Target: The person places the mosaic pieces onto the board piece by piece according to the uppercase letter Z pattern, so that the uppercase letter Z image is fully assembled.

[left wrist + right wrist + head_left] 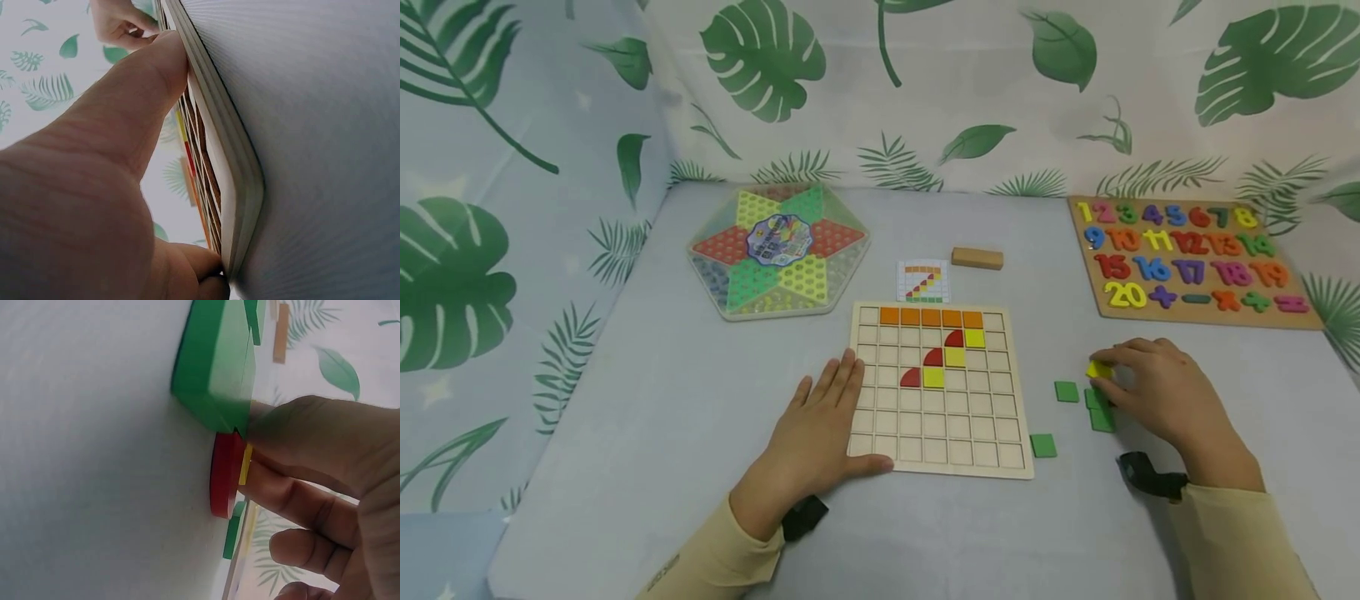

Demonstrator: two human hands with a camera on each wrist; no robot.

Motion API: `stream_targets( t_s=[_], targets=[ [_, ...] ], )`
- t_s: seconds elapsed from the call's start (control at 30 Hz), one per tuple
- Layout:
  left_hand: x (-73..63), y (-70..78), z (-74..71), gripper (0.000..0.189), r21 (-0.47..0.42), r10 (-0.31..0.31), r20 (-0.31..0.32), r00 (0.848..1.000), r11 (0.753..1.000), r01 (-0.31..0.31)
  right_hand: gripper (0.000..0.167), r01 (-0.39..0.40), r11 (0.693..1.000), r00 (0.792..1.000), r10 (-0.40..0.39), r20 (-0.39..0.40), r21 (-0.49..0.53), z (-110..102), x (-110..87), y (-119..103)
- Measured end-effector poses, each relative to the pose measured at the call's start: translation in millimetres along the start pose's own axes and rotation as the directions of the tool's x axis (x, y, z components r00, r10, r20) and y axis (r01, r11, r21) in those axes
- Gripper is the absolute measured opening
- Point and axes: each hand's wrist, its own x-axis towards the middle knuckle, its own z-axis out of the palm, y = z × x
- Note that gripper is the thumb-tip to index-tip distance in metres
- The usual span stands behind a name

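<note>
A wooden grid board bears a row of orange tiles along its top. Below them, red quarter-round pieces and yellow tiles step down to the left. My left hand rests flat at the board's lower left, fingers straight along the left side and thumb over the front edge. To the right of the board, my right hand pinches a yellow tile between thumb and fingers. Green tiles lie just under that hand, with a red piece beside them in the right wrist view.
A small pattern card and a wooden block lie behind the board. A hexagonal star-patterned game box stands back left, a number puzzle board back right. Loose green tiles lie near the board's right side.
</note>
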Motion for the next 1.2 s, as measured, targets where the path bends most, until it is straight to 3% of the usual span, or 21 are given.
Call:
stream_targets(
  t_s=[0.2,0.53,0.77,1.03,1.2],
  targets=[
    [0.1,-0.7,0.3,0.126,0.004,0.001,0.000,1.000,1.000,-0.001,0.031,-0.002,0.999,1.000,0.002,-0.011,0.049,2.0,0.7,-11.7],
    [0.4,-0.7,-0.7,0.127,0.014,0.001,0.005,1.000,1.000,-0.001,0.033,0.134,0.987,0.989,-0.128,-0.069,0.084,4.6,8.7,-57.4],
    [-0.3,-1.0,-1.4,0.127,0.012,0.001,0.003,1.000,1.000,-0.001,0.031,0.254,0.963,0.963,-0.242,-0.119,0.096,11.6,16.9,-96.2],
    [-0.5,-1.9,-2.0,0.127,0.010,0.003,0.005,1.000,1.000,-0.003,0.030,0.391,0.912,0.920,-0.384,-0.077,0.123,28.2,24.8,-149.9],
    [-1.0,-2.7,-2.5,0.126,0.019,0.011,-0.001,1.000,1.000,-0.011,0.031,0.424,0.897,0.906,-0.417,-0.076,0.129,33.8,27.4,-170.8]
  ],
)
